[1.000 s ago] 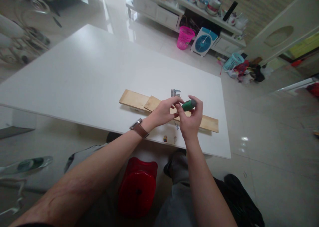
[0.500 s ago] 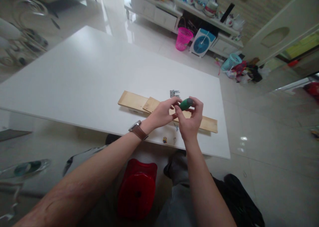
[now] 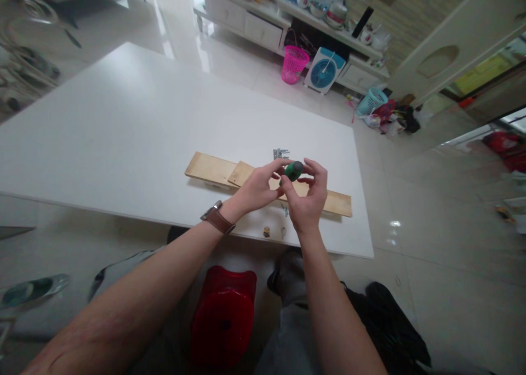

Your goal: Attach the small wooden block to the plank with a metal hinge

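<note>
A green-handled screwdriver (image 3: pixel 294 170) with a dark end cap stands tilted over the boards, its shaft and tip hidden by my fingers. My left hand (image 3: pixel 258 188) curls its thumb and fingers around the lower part of the screwdriver. My right hand (image 3: pixel 308 197) has its thumb against the handle and its fingers curved loosely on the far side. Beneath both hands, a short wooden board (image 3: pixel 240 173) lies across a long wooden plank (image 3: pixel 207 168). Metal hinges and screws (image 3: pixel 280 153) lie just beyond my hands, and a few more screws (image 3: pixel 285 210) lie on the near side.
The white table (image 3: pixel 135 123) carries the boards near its front edge. A small yellow figure (image 3: pixel 267 232) sits at that edge. A red stool (image 3: pixel 224 314) stands below. Past the table are a pink basket (image 3: pixel 295 65), a blue-and-white fan (image 3: pixel 324 72) and a light-blue basket (image 3: pixel 371 102).
The whole view has shifted a little, so the table and boards appear further left. My right fingers sit slightly looser around the screwdriver handle; my left hand keeps its place on the boards.
</note>
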The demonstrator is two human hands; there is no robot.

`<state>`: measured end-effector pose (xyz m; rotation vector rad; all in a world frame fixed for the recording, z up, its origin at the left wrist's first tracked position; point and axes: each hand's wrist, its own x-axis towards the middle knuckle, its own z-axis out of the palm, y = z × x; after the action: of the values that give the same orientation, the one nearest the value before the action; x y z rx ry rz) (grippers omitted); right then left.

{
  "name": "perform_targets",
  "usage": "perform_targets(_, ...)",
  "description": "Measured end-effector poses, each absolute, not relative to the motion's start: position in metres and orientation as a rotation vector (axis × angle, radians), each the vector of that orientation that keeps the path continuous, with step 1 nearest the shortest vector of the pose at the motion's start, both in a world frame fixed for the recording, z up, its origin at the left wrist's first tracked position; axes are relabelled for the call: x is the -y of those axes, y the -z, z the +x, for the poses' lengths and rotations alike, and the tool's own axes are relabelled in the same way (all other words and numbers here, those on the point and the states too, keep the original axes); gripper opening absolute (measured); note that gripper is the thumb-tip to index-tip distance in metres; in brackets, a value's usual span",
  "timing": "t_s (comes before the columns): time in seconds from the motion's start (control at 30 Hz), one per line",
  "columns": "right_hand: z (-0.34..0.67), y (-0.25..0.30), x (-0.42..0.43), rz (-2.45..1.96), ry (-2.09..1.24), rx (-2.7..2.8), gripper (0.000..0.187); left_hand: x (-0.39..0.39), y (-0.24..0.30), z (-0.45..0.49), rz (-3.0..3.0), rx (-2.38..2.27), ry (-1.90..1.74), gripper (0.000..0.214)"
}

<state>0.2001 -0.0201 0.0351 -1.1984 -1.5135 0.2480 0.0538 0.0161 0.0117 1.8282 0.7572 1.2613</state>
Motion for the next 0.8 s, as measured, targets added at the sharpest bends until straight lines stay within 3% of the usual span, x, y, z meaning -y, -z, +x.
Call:
perform_targets(0.17,0.2005,-0.0339,0.0202,-1.161,-0.315,1.492,0.045,-0.0152,-0.0105,0.054,1.833,-0.716,-1.249,0.063)
perform_targets(0.37,0.1994,-0.035,0.0208,-1.153,-0.262,1.504,0.048,-0.0167,-0.0092,0.0537,1.847,-0.819,-1.269,0.045)
perform_targets(0.57,0.1991,-0.0331,0.0204,-1.125,-0.331,1.537,0.047,-0.0163,-0.0082,0.0513,1.794,-0.704,-1.236,0.071)
perform_targets(0.8,0.1982,-0.0362,0.0192,-1.161,-0.241,1.51,0.044,-0.0163,-0.0078,0.0519,1.828,-0.792,-1.256,0.056)
